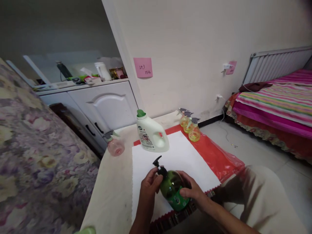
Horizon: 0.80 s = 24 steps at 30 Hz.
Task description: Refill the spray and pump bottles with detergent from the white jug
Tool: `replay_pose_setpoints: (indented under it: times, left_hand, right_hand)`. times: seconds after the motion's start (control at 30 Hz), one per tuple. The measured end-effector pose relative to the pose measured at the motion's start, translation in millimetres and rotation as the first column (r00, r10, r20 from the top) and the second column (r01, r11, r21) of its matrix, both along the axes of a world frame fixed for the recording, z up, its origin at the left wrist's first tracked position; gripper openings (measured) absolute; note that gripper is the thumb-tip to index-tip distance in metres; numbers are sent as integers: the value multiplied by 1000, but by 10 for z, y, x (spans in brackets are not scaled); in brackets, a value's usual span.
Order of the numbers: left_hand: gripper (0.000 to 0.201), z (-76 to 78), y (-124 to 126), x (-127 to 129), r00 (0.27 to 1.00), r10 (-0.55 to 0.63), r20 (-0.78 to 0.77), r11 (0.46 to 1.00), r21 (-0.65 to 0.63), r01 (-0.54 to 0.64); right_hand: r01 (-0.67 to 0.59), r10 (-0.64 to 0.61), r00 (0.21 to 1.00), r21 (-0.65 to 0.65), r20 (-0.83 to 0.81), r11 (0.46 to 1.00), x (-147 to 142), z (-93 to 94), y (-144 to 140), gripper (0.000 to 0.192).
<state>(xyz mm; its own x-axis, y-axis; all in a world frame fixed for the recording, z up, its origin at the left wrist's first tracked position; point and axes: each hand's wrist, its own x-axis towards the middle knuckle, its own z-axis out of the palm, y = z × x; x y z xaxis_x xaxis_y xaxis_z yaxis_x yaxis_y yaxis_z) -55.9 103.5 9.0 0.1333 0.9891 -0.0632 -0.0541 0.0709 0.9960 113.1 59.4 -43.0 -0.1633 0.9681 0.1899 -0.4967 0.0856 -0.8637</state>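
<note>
A green pump bottle [173, 190] with a black pump head is tilted over the white cloth [181, 159] near the table's front edge. My left hand [149, 185] grips it at the neck, just under the pump. My right hand [192, 188] wraps around its body from the right. Behind it on the cloth stands a white detergent jug [152, 133] with a green cap.
A pink spray bottle [114, 144] stands at the cloth's left on the table [110, 188]. Several yellow spray bottles [190, 128] cluster at the far right on a red plastic sheet [219, 159]. A floral sofa [36, 152], white cabinet [107, 105] and striped bed [280, 104] surround the table.
</note>
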Motion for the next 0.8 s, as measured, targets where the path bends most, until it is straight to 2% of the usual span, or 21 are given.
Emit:
replay_pose_setpoints:
  times: [0.13,0.23,0.3,0.37,0.47,0.53,0.6,0.67,0.8]
  left_hand:
    - [41,-22,8,54,989,105,-102,993,65,-99]
    - [37,-40,7,75,990,139,-39,989,56,-137]
    - [36,-36,2,58,994,109,26,993,49,-110]
    - [38,-25,-7,23,995,34,97,998,44,-38]
    - [41,-9,-28,-27,973,-129,190,991,46,122]
    - [43,1,-40,-34,962,-174,213,985,25,173]
    - [47,10,-43,-19,970,-135,204,991,6,136]
    - [49,14,-33,3,981,-66,182,998,8,66]
    - [38,-26,4,4,992,12,125,1000,-6,-12]
  right_hand:
    - [197,-203,953,51,224,979,-26,-69,-9,70]
    - [222,-230,934,60,274,973,-38,-70,-5,75]
    - [149,-152,972,27,180,988,-33,-25,-6,71]
    - [18,-17,1000,-19,26,1000,-24,30,-18,64]
    - [-198,177,966,-95,-190,976,-16,68,-59,55]
    - [-247,208,942,-128,-262,961,-15,56,-80,52]
    - [-200,166,956,-125,-240,972,-12,32,-77,52]
    - [-108,95,985,-88,-146,990,-4,12,-51,54]
    - [25,-25,999,-7,38,1000,13,9,1,60]
